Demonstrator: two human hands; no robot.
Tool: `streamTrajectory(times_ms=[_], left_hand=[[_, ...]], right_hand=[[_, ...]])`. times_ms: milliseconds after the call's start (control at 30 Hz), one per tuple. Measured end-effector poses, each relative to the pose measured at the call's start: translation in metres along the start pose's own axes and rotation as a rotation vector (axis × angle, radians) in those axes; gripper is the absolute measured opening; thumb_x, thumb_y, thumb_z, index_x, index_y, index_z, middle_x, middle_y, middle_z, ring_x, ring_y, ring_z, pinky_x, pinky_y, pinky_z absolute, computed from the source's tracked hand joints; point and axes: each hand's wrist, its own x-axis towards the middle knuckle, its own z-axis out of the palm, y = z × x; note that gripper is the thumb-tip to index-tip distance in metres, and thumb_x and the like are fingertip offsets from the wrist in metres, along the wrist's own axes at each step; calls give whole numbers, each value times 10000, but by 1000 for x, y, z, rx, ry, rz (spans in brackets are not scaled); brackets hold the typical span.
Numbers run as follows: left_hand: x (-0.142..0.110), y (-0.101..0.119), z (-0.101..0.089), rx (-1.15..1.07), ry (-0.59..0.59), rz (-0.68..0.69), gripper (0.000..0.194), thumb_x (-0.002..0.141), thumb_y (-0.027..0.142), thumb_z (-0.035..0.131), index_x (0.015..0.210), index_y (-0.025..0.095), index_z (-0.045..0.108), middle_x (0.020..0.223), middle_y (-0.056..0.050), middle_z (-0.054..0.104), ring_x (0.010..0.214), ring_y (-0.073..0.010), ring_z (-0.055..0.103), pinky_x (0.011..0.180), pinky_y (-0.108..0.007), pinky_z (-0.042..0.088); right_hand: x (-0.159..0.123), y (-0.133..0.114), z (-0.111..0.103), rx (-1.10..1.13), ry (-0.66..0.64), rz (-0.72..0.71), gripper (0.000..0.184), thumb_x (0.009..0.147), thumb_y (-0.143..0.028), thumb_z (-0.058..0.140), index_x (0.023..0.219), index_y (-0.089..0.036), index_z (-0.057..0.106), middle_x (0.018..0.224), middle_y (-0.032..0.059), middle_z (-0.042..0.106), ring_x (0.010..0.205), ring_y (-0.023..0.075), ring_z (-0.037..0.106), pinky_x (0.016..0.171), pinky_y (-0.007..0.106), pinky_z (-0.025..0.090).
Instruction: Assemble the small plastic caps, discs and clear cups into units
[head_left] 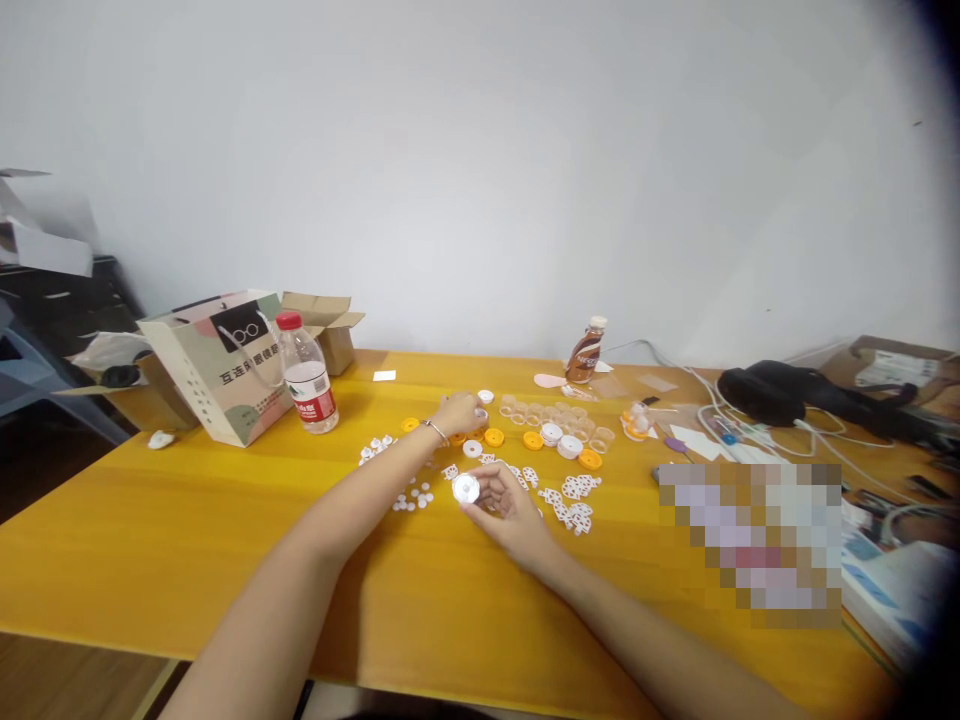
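Right hand [517, 508]: thumb and fingers clamped on a round white plastic disc [466, 488].
Disc: at the right fingertips, left of that palm, face toward the camera; being round, it shows no long axis.
Left hand [459, 413]: farther out, beyond the disc, among orange and white round plastic parts [493, 437]; whether its fingers pinch anything, I cannot tell.
White openwork plastic pieces [577, 517]: right of the right hand, on the yellow wooden table [187, 540].

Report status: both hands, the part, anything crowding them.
Right hand holding white round part. Left hand at orange discs, grip unclear. White cutout pieces loose beside right hand.
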Motion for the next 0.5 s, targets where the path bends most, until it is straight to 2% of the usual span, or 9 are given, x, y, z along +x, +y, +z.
streamTrajectory(times_ms=[100, 233, 367, 500], left_hand=[[-7, 1, -1, -28, -20, 120, 351, 747, 418, 500, 1026, 213, 558, 1089, -71, 517, 1021, -239, 445, 878, -350, 298], [-18, 4, 1, -102, -65, 298, 327, 639, 416, 624, 899, 221, 601, 1078, -45, 502, 1030, -236, 404, 900, -350, 265], [-25, -1, 6, -192, -23, 279, 236, 690, 328, 586, 876, 183, 595, 1010, -65, 525, 983, -231, 418, 880, -360, 283], [-34, -9, 5, -258, -16, 258, 245, 684, 286, 603, 903, 178, 583, 905, -48, 576, 918, -213, 476, 873, -365, 303]], right_hand=[[0, -2, 0, 13, 9, 10, 293, 678, -259, 628, 911, -226, 453, 839, 15, 577, 773, 135, 560, 722, 288, 453], [1, -1, 1, 25, 15, 24, 307, 673, -262, 635, 913, -227, 447, 840, 17, 579, 775, 138, 563, 716, 288, 457], [2, 1, 1, 30, 19, 30, 303, 668, -262, 638, 902, -227, 448, 828, 12, 579, 762, 132, 560, 711, 283, 452], [3, 4, 0, 27, 15, 35, 310, 667, -262, 640, 901, -224, 440, 820, 9, 578, 745, 127, 559, 697, 280, 449]])
